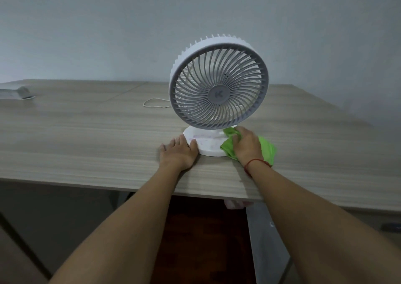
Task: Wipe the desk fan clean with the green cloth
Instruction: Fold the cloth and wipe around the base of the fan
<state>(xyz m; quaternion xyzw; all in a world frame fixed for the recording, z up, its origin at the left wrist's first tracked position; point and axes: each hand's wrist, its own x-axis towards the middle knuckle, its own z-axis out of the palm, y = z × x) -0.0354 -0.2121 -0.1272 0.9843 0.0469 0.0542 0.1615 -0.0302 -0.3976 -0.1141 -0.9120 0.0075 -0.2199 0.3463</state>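
Wood-grain desk (86, 136), pale laminate, bearing the items below.

Item 1: desk fan (218, 92), white housing with grey spiral grille, upright near the desk's front edge, head tilted slightly back. Round white base (204, 141) shows faint purplish smears across its top.

Item 2: green cloth (267, 149), bunched, lying over the right side of the base and onto the desk beside it.

Item 3: right hand (247, 145), fingers curled over the cloth and gripping it, pressing it against the base beside the stem. A red string circles the wrist.

Item 4: left hand (180, 153), flat and unclenched, holding nothing, resting on the desk with thumb against the base's left rim, apparently steadying it.

Item 5: white cord (152, 104), looped behind the fan.

Progress, as judged: early. Base wiping appears under way; smears remain on its left part. Grille, rim and rear housing look still to be done.
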